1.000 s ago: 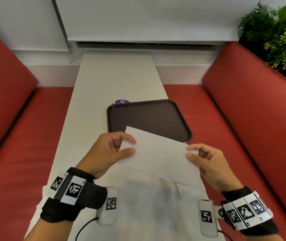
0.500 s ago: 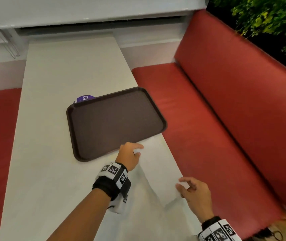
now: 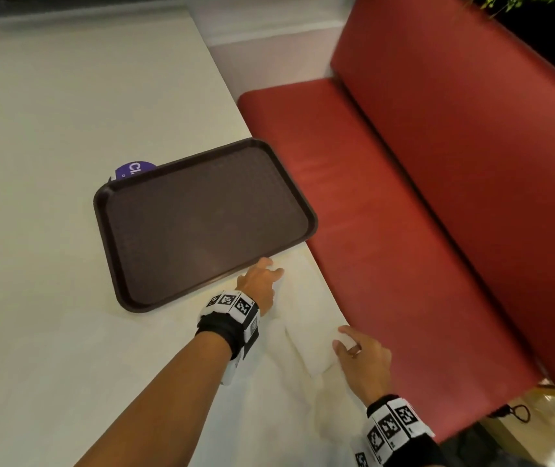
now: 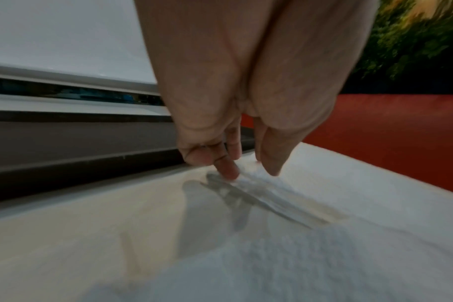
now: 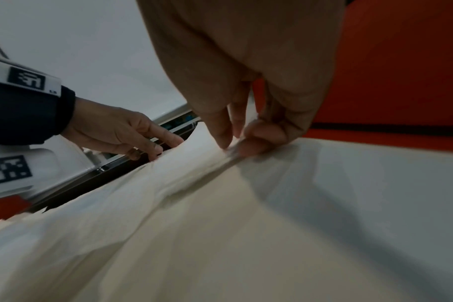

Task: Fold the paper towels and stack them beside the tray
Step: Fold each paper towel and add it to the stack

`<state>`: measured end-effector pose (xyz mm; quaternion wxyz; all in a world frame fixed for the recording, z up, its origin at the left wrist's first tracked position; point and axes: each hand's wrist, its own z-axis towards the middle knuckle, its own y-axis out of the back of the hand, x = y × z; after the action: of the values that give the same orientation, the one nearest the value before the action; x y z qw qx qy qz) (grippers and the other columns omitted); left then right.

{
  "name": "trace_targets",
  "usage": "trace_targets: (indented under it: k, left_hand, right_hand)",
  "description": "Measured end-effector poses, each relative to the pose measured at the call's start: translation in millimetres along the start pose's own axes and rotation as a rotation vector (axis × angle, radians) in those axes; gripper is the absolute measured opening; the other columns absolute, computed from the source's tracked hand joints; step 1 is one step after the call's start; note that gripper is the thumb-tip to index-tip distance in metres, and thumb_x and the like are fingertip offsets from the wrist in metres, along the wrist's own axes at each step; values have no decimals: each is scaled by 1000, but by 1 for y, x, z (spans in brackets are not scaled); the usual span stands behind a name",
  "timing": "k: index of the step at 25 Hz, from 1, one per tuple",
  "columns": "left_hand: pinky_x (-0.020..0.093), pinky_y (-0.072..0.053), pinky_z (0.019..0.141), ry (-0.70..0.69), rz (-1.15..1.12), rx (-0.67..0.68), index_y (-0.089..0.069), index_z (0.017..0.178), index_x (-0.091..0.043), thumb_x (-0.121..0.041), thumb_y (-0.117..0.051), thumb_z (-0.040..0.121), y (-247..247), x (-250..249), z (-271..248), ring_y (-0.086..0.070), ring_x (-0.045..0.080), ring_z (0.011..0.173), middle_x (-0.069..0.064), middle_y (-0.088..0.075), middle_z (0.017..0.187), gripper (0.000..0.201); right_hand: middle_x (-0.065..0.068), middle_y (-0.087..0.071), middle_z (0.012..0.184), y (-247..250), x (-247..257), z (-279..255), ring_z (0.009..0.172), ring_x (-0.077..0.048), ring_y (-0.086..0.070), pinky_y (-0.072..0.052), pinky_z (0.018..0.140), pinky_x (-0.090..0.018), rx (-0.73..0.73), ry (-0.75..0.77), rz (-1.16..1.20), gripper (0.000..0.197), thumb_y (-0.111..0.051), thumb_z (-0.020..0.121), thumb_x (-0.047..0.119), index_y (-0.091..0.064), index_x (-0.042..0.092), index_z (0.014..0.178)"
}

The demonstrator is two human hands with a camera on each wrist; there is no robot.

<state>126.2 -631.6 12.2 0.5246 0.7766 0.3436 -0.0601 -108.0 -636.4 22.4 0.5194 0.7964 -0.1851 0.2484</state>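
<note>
A dark brown tray (image 3: 98, 210) lies on the white table (image 3: 67, 129). A white paper towel (image 3: 303, 315) lies rumpled on the table just in front of the tray's near right corner, reaching to the table's right edge. My left hand (image 3: 271, 269) rests at the towel's far end beside the tray rim (image 4: 78, 147). In the left wrist view a fingertip presses the towel (image 4: 323, 255), and the thumb (image 4: 272, 163) stays apart from it. My right hand (image 3: 340, 338) is at the table's right edge. In the right wrist view its thumb and fingers (image 5: 236, 145) pinch the towel's (image 5: 220, 224) edge.
A purple round label (image 3: 133, 168) shows from under the tray's far left corner. A red bench seat (image 3: 387, 230) with a red backrest runs close along the table's right side. A black cable loop (image 3: 518, 412) lies on the floor at the lower right.
A second ago both hands held the towel up in front of the tray. Now it lies on the table by the tray, with the left hand pressing it and the right pinching its edge.
</note>
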Motion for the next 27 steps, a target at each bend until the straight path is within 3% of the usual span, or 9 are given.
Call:
trace_targets:
  k: [4,7,9,12,15,19,21,24,27]
  left_hand:
    - [36,-39,106,1,-200,-217,-54,127,-23,-13,-53,90,4,25,-66,-47,23,123,4,-43,136,38]
    - [34,-43,100,132,-270,-219,-58,119,-28,-24,-58,88,-13,70,-151,-55,16,111,-2,-56,119,32]
    - [18,-46,83,254,-353,-263,-60,109,-33,-24,-62,86,-24,94,-211,-58,11,88,-4,-59,103,25]
    - [8,-42,56,422,-496,-266,-61,83,-35,-19,-72,78,-41,117,-281,-55,10,56,-4,-62,78,19]
    - [13,-45,55,504,-569,-283,-65,77,-31,-19,-77,73,-59,138,-319,-52,12,49,1,-63,65,18]
    - [12,-41,60,561,-645,-280,-66,80,-27,-23,-77,73,-76,157,-331,-55,12,59,3,-64,68,14]
    - [9,-40,61,564,-646,-245,-65,82,-28,-26,-76,73,-82,164,-330,-57,11,64,5,-67,74,15]
    - [9,-40,60,558,-630,-222,-63,84,-28,-28,-73,75,-86,169,-330,-57,9,65,3,-65,74,14]
    - [10,-40,60,537,-613,-203,-62,84,-26,-29,-71,76,-83,170,-329,-55,7,63,-3,-57,66,13]
  right_hand:
    - [-1,-42,93,2,12,-20,72,-11,-42,-42,71,-25,-150,245,-147,38,-75,80,24,-67,18,117]
    - [-2,-56,97,-24,31,-39,80,-15,-54,-50,81,-31,87,312,-138,42,-71,83,34,-61,16,119]
    - [-5,-57,116,-50,40,-49,107,-19,-54,-44,96,-29,274,221,-180,56,-63,86,44,-48,15,132]
    - [-7,-51,134,-77,54,-54,128,-24,-44,-38,106,-34,306,124,-189,61,-58,88,45,-41,12,137]
    - [-9,-61,121,-80,71,-57,120,-28,-50,-42,92,-32,198,134,-122,42,-61,90,34,-53,10,124]
    - [1,-65,82,-69,93,-65,85,-25,-63,-39,65,-19,137,383,1,10,-61,91,21,-58,18,81]
    - [3,-65,78,-52,111,-73,73,-18,-60,-40,57,-10,163,514,29,12,-58,93,22,-56,20,81]
    - [7,-56,69,-12,150,-90,59,-4,-50,-39,53,-12,125,712,114,16,-52,96,23,-50,16,81]
    - [3,-60,81,33,187,-104,71,-1,-56,-45,65,-16,92,816,367,11,-48,98,19,-53,12,90]
